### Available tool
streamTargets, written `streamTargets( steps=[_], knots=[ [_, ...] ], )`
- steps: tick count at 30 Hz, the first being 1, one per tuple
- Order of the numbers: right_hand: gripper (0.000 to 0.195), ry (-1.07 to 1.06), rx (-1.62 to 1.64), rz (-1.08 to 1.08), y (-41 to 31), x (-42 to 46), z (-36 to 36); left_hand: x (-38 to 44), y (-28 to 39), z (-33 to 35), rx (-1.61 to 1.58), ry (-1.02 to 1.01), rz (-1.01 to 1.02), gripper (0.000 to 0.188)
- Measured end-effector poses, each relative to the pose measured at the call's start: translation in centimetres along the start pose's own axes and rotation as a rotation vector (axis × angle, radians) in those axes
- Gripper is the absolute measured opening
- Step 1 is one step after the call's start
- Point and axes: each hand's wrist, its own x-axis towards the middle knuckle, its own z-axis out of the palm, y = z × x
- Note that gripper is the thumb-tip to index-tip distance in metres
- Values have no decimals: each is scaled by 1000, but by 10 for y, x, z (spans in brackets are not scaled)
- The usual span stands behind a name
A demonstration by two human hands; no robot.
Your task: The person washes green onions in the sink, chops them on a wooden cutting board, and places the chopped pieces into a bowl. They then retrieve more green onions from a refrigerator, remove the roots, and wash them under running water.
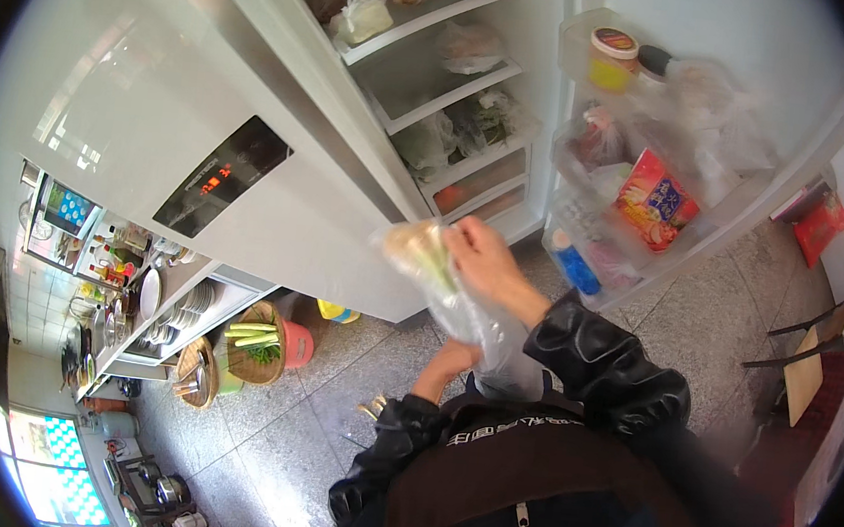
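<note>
My right hand [484, 260] grips the upper part of a clear plastic bag [466, 316] in front of the open refrigerator. Inside the bag is a pale yellow-green food [423, 252], blurred, its kind unclear. Lower down, my left hand [453, 360] is against the bag's side; the bag hides its fingers, so its grip cannot be made out. Beyond the bag, the fridge shelves [435, 24] carry several bagged foods. The open fridge door [713, 33] stands to the right, its clear racks holding a lidded jar [611, 58], a red food packet [657, 201] and plastic bags.
At left is a closed fridge door [304, 231] with a display panel [223, 174]. Wicker baskets [254, 373], one bearing green stalks [253, 335], and a pink bucket [299, 344] sit near the plate shelves [184, 314]. Wooden-seated furniture [803, 376] stands at right on the tiled floor [697, 303].
</note>
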Motion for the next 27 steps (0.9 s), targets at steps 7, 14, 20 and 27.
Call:
streamTargets(
  steps=[7,14,20,27],
  knots=[
    [23,275,-102,109,134,27,-115,66,8,74,-858,-265,-279,43],
    [26,-14,-335,32,98,53,-122,108,42,115,-315,-14,-154,46],
    [30,119,-535,-478,61,76,-111,263,18,16,574,175,410,50],
    [22,-216,-574,266,164,9,-175,427,114,-107,-240,254,-281,54]
  ],
)
